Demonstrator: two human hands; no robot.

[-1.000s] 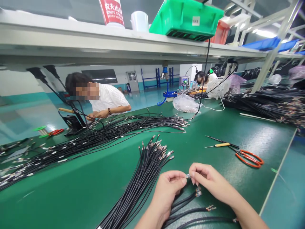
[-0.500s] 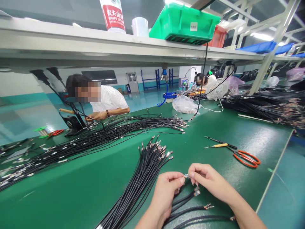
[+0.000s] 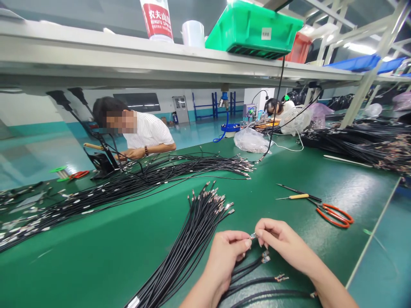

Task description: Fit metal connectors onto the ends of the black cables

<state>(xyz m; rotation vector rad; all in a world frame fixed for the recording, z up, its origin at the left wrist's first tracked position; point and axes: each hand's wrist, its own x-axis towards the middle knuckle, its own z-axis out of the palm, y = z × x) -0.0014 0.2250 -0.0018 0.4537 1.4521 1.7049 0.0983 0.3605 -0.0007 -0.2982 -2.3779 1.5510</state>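
Note:
My left hand (image 3: 226, 256) pinches the end of a black cable between thumb and forefinger, with a small silvery connector (image 3: 253, 236) sticking out. From the other side, the thumb and fingertips of my right hand (image 3: 281, 241) close on that connector. Most of the held cable is hidden behind my left hand. Just below my hands, several black cables (image 3: 257, 282) with bare metal ends lie on the green table. To the left is a thick bundle of black cables (image 3: 192, 239), its metal-tipped ends fanned toward the back.
Red-handled scissors (image 3: 334, 214) and a yellow-handled pick (image 3: 298, 196) lie at the right. A long cable bundle (image 3: 154, 175) crosses the back, near a co-worker (image 3: 147, 130). Overhead, a shelf (image 3: 128, 60) carries a green bin (image 3: 257, 30). More cables (image 3: 359, 141) are piled at far right.
The view has shifted slightly, so things sit a little further right. My hands hold nearly the same pose at the connector.

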